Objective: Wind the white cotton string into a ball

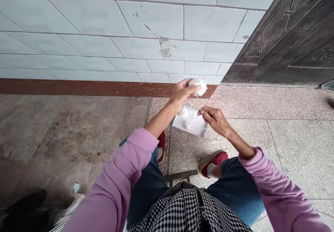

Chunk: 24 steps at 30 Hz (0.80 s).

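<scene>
Nearest, below both hands, a black-and-white checked cloth (174, 211) covers the lap, with jeans (235, 190) on either side and red shoes (220, 158) on the floor beyond. The right hand (217, 120) comes next; its thumb and fingers are pinched together, and whether a fine strand runs between them I cannot tell. Just left of those fingertips and lower down, a shallow white box (199, 129) rests on the floor, with white strand bundles (184, 113) towards its left side. Farther out, the left hand (179, 93) grasps a white bundle of strands (197, 85), thumb across its near side; the bundle is above and slightly left of the right fingers, apart from them.

To handle it well, the left fingers should hold just firmly enough to keep the loops together without crushing them. The right fingers would do best with a light pinch and gentle pulls, any slack kept over the box rather than on the floor, where strands could snag or soil. Beyond the left fingers stands the tiled wall (167, 20); a dark door (281, 47) is off to their right.
</scene>
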Available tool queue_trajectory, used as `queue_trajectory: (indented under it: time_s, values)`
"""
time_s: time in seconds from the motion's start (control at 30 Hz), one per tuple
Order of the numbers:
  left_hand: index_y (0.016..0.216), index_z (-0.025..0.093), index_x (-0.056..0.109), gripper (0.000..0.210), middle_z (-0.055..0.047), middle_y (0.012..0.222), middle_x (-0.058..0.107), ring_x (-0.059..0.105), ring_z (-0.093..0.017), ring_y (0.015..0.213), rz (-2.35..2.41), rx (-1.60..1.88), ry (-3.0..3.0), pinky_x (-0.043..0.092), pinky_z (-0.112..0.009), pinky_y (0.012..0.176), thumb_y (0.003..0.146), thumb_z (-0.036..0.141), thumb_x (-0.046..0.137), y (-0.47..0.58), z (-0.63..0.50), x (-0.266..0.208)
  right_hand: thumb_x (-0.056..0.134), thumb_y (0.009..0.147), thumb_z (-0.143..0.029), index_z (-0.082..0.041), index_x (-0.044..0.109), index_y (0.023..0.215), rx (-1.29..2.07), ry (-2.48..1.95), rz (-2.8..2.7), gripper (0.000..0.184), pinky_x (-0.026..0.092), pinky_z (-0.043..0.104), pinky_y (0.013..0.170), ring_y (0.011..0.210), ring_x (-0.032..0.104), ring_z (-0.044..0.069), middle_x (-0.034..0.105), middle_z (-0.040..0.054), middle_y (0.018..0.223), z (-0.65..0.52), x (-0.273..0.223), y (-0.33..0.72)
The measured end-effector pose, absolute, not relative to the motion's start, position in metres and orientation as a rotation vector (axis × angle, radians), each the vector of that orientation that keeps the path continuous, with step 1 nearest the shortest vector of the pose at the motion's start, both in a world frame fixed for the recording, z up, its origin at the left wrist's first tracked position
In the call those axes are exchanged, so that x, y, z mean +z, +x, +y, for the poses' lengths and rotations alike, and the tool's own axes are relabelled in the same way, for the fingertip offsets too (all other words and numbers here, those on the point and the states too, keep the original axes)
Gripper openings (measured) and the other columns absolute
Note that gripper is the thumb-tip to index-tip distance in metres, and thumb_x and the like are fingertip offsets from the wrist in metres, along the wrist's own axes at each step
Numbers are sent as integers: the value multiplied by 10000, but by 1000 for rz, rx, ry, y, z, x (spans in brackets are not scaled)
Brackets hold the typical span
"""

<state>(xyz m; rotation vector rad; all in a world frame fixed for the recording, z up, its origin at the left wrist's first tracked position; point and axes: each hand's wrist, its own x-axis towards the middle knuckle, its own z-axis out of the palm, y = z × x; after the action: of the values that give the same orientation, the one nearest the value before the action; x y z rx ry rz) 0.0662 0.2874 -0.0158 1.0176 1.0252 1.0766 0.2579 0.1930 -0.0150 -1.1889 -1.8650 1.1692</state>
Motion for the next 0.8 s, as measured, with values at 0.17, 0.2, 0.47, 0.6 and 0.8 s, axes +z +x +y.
queue_trajectory:
  time_s: [0.17,0.2,0.47,0.6,0.8]
  values:
    - [1121,174,744,555,-55,989,781,687,-180,852,1073,999,1307,553,-322,749,598,289,892,79,278,-17,568,1101,-627,-231,708,905,991,-1190,-1846,463,413,323,648,658,508,159,598,17,742,197,16,270]
    - [1131,176,751,538,-54,977,779,682,-176,831,1033,937,1323,548,-324,740,624,298,883,80,276,-16,597,1086,-634,-234,700,890,931,-1223,-1796,458,403,323,637,652,487,157,578,15,731,202,20,278]
    - [1091,217,704,516,-47,991,762,699,-182,866,594,630,971,580,-344,799,610,294,873,87,261,-11,719,978,-680,-240,579,730,836,-1347,-1635,524,336,322,583,606,421,144,483,-8,637,229,1,317]
    - [1065,225,642,522,-85,1128,768,722,-228,1027,573,748,886,607,-386,889,601,283,872,90,267,-13,638,1009,-696,-243,580,732,948,-1327,-1642,534,371,318,578,588,462,145,547,0,647,221,-12,302]
    - [1106,225,584,532,-107,1190,757,727,-271,1152,719,980,943,621,-429,944,688,385,872,82,278,-17,587,1054,-658,-221,697,852,989,-1323,-1816,493,381,307,600,603,497,150,563,-4,636,215,-14,284]
